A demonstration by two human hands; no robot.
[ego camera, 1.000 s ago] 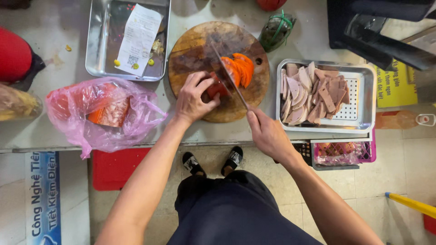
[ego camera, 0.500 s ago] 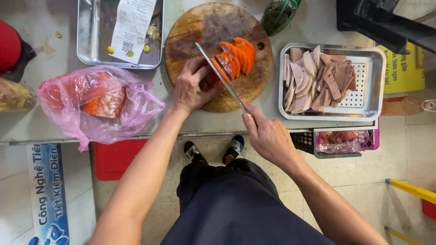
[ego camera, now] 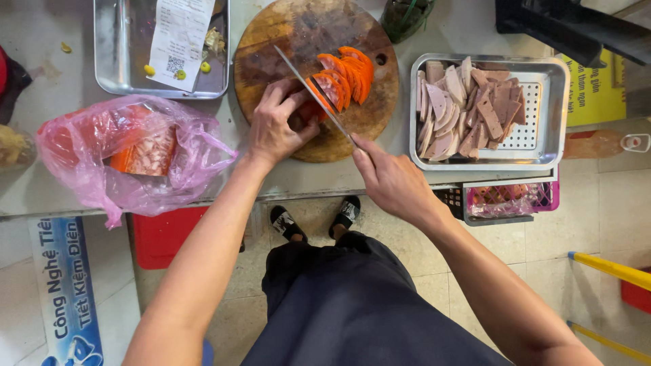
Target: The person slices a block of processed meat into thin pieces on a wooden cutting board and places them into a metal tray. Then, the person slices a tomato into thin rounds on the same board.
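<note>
- The right hand [ego camera: 392, 177] is closed around the handle of a long knife [ego camera: 313, 93]; the handle itself is hidden inside the grip, and the blade runs up and to the left across the round wooden cutting board [ego camera: 316, 76].
- The left hand [ego camera: 274, 129] rests on the near part of the board, its fingers [ego camera: 293, 102] curled down and closed on an orange-red piece of food [ego camera: 310, 108] just beside the blade. How much of the piece remains under the fingers cannot be told.
- Cut orange-red slices [ego camera: 344, 73] lie fanned and overlapping on the board, on the far side of the blade, touching one another.
- The board lies on a pale counter [ego camera: 61, 81], between two metal trays.
- The metal tray [ego camera: 553, 115] to the right of the board has a perforated floor and holds a heap of pale pinkish-brown sliced meat [ego camera: 464, 107].
- The metal tray [ego camera: 119, 61] to the left of the board holds a paper slip [ego camera: 178, 37] and small yellow bits.
- A pink plastic bag [ego camera: 129, 152] lies at the counter's near edge, left of the left hand; it holds an orange and pale block, blurred through the plastic.
- A green item stands beyond the board at the top edge, too cropped to identify.
- Below the counter, a pink basket [ego camera: 522, 200] shows under the right tray, and the person's feet in dark sandals stand on a tiled floor.
</note>
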